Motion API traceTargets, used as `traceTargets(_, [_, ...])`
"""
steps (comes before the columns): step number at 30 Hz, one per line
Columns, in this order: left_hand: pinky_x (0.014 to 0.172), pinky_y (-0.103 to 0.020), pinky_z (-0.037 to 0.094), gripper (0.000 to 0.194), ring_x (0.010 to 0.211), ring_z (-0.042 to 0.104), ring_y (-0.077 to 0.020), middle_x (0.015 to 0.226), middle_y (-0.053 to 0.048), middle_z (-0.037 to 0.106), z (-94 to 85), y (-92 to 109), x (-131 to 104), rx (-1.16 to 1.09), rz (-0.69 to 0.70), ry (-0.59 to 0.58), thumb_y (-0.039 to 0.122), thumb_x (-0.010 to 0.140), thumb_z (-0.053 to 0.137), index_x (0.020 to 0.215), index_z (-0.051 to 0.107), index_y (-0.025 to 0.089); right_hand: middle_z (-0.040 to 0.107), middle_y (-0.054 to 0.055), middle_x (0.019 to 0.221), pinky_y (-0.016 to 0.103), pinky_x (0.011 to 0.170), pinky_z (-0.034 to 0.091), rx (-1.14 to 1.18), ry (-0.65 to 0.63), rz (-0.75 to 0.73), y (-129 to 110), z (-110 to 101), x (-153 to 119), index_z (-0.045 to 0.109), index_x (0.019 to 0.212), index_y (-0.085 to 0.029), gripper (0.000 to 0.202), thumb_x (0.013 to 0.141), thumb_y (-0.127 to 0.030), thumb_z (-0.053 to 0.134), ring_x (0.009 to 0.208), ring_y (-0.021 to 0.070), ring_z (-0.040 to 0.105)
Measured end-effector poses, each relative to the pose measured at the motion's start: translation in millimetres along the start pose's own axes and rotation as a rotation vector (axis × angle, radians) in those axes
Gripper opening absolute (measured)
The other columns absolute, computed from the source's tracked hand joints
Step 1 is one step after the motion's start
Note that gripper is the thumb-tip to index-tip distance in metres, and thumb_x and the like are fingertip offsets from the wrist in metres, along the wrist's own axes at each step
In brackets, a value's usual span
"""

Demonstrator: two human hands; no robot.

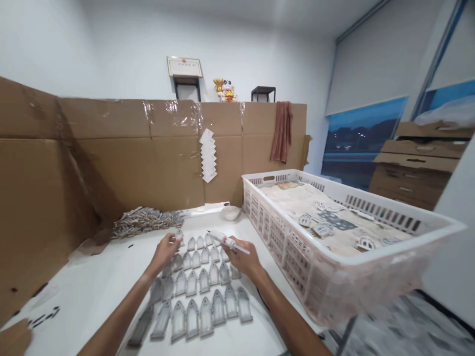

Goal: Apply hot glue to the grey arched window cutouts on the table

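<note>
My left hand (166, 252) is closed, its fingertips pinching a small grey arch-shaped piece (179, 234) at the far left of the rows. In my right hand (245, 257) is a slim white pen-shaped tube (229, 242) with red marks, its thin dark tip pointing left toward the other hand. What the tube contains cannot be seen. Between and below both hands, several rows of similar arch-shaped pieces (192, 319) lie on the white table (100, 291). Each has a raised rim around a paler, sunken middle.
A heap of small metallic pieces (146, 221) lies against the cardboard wall (148, 163). Behind the rows sits a small white bowl (230, 213). On the right stands a large white plastic crate (274, 242) holding paper and several flat pieces. Black scraps (46, 316) lie at left.
</note>
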State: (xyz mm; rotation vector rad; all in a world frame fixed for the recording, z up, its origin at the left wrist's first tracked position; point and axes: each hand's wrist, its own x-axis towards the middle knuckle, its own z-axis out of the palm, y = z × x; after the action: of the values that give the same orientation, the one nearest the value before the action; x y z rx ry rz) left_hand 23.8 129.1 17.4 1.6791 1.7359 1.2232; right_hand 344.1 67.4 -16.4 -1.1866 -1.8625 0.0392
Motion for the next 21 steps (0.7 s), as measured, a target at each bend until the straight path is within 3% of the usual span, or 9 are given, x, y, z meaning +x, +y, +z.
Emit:
traceTargets(3, [0.071,-0.039,0.066,0.073,0.083,0.078,-0.0274,0.093,-0.008,0.074,-10.4,-1.7,-25.9,-0.117,0.036,0.005,0.084,0.071,0.065,0.102,0.065,0.018,0.08,0.004,0.093,0.023,0.066,0.039,-0.123,-0.042,-0.031,-1.8,-19.8,16.2,0.075,0.11,-0.027,0.026,0.107,-0.038,0.052,0.082,0.0188,0.073])
traceTargets(6, [0.078,-0.042,0.068,0.073,0.086,0.077,-0.0272,0.096,-0.007,0.074,-18.5,-2.1,-48.2,-0.309,0.032,0.043,0.079,0.069,0.075,0.107,0.066,0.017,0.079,0.006,0.102,0.024,0.069,0.04,-0.287,-0.043,0.096,-11.5,-42.3,36.1,0.073,0.124,-0.029,0.027,0.104,-0.031,0.056,0.091,0.0204,0.071])
traceTargets(9, [0.084,-0.041,0.067,0.076,0.091,0.078,-0.0279,0.101,-0.007,0.074,-19.0,-2.3,-62.4,-0.407,0.013,0.08,0.076,0.068,0.081,0.113,0.066,0.017,0.078,0.008,0.104,0.026,0.069,0.04,-0.4,0.054,0.23,-25.0,-52.1,49.2,0.074,0.125,-0.029,0.029,0.102,-0.025,0.056,0.09,0.0216,0.07])
traceTargets(12, [0.086,-0.04,0.066,0.081,0.09,0.08,-0.0289,0.103,-0.007,0.075,-11.7,-3.8,-70.3,-0.431,-0.022,0.088,0.079,0.066,0.081,0.117,0.064,0.018,0.078,0.01,0.102,0.027,0.068,0.041,-0.279,0.21,0.179,-31.2,-40.1,50.2,0.073,0.124,-0.025,0.028,0.104,-0.026,0.054,0.087,0.0224,0.07])
traceTargets(15, [0.088,-0.043,0.065,0.086,0.089,0.081,-0.0311,0.106,-0.009,0.077,-3.6,-4.0,-77.1,-0.405,-0.05,0.061,0.082,0.066,0.08,0.121,0.062,0.019,0.077,0.006,0.085,0.026,0.063,0.041,-0.053,0.282,0.162,-26.7,-15.4,42.9,0.075,0.11,-0.022,0.034,0.109,-0.041,0.048,0.074,0.0212,0.07])
traceTargets(18, [0.092,-0.046,0.064,0.088,0.088,0.082,-0.0316,0.12,-0.016,0.076,1.1,-1.3,-84.4,-0.384,-0.065,0.023,0.08,0.067,0.08,0.126,0.062,0.017,0.072,0.004,0.067,0.026,0.058,0.04,0.077,0.188,0.172,-18.8,6.3,31.9,0.076,0.091,-0.02,0.045,0.108,-0.054,0.05,0.063,0.0204,0.068])
traceTargets(21, [0.089,-0.044,0.064,0.089,0.085,0.082,-0.0297,0.128,-0.019,0.073,4.1,1.7,-90.3,-0.398,-0.095,0.019,0.076,0.069,0.081,0.131,0.06,0.015,0.071,0.003,0.064,0.026,0.06,0.041,0.128,0.05,0.108,-14.8,19.3,17.5,0.076,0.083,-0.021,0.049,0.107,-0.055,0.051,0.061,0.0197,0.067])
